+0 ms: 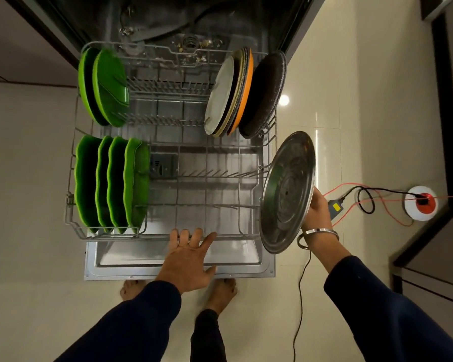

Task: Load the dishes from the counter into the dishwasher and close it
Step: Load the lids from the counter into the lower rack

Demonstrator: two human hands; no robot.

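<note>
Dishwasher [168, 22] open, door [179, 267] folded flat, lower rack [168, 237] pulled out over it; left hand [187, 259] with fingers hooked over the rack's front wire, thumb spread to the side; right hand [317, 212] grasping a round steel plate [287, 192] by its edge, plate tilted nearly on edge just outside the rack's right side, low rim near the front right corner; metal bangle [318, 235] on the right wrist; four green plates [113, 184] standing on edge in the front left row; two more green plates [105, 87] upright in the back left row; at back right, a stack of upright plates [229, 92], white in front, orange rim behind, then a dark round pan [266, 92] leaning against them; middle and front right of the rack holding only bare prongs; food scraps [199, 48] visible on the tub floor behind the rack; bare feet [220, 291] on pale floor tiles just below the door edge; on the floor to the right, a white and red round socket [420, 203] with black and red cables [361, 202] trailing from it.
</note>
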